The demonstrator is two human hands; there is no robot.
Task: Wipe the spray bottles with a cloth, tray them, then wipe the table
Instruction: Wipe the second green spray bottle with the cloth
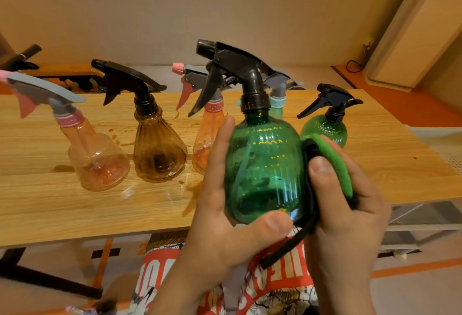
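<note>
A round green spray bottle (262,167) with a black trigger head is held up over the table's near edge. My left hand (225,214) grips its body, fingers up the left side and thumb under the base. My right hand (350,209) holds a green cloth (332,159) with a black edge pressed against the bottle's right side. On the wooden table (50,209) stand a pink bottle (95,154), a brown bottle (157,149), an orange-pink bottle (207,139) and a small green bottle (327,127).
A pale green bottle (277,107) stands partly hidden behind the held one. Brown spill stains (192,197) mark the tabletop near the bottles. A grey shelf frame (420,219) sits to the right below the table. No tray is in view.
</note>
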